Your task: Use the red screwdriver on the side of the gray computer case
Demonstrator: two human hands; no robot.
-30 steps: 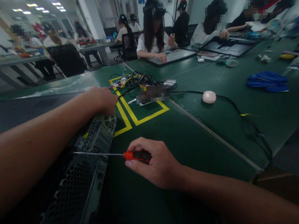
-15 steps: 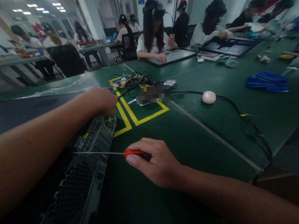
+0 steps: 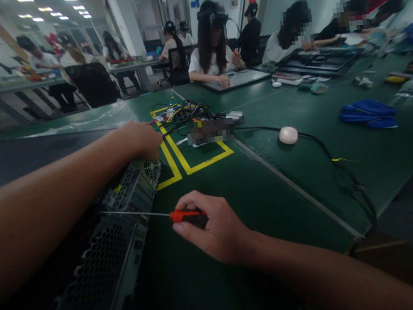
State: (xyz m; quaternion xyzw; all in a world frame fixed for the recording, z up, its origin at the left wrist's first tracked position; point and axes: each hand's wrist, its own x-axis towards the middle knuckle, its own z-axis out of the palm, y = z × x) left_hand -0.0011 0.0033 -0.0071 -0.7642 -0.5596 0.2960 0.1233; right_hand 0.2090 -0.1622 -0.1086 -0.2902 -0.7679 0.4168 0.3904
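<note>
A desktop computer case (image 3: 141,190) lies on its side at the left, its rear panel with vents and ports facing right. My left hand (image 3: 147,139) is curled down over the far corner of the case, above a round fan grille (image 3: 152,168); its fingertips are mostly hidden. My right hand (image 3: 214,226) grips the orange and black handle of a screwdriver (image 3: 176,215) between thumb and fingers. The long thin shaft points left across the rear panel. Its tip reaches a dark part of the case, where I cannot see what it touches.
Beyond the case lie tangled cables (image 3: 196,109) and yellow tape markings (image 3: 207,164) on the green table (image 3: 273,217). Right of them sit a pale rounded object (image 3: 288,135), a black cable (image 3: 319,142) and a blue bundle (image 3: 369,114). Several people work farther back.
The fingers of my right hand have shifted and loosened a little around the screwdriver handle, so more of it shows. My left hand and the case have stayed in place.
</note>
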